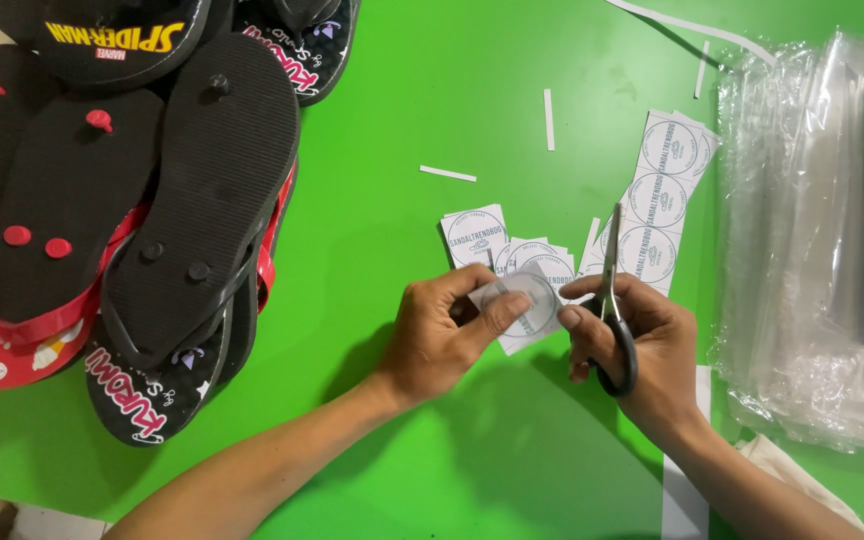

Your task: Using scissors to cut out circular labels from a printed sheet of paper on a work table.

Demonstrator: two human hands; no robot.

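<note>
My left hand (442, 335) pinches a small white paper label (530, 305) with a round printed mark, holding it just above the green table (432, 100). My right hand (642, 345) grips black-handled scissors (612, 300), blades pointing away from me, right beside the label's edge. A few cut square labels (477, 235) lie behind my hands. A strip of uncut round-mark labels (662, 190) stretches back to the right, under the scissor tips.
A pile of black and red flip-flops (142, 200) fills the left side, soles up. A stack of clear plastic bags (822, 230) sits at the right edge. Thin white paper offcuts (448, 174) are scattered behind the labels. A white paper strip (682, 490) lies under my right forearm.
</note>
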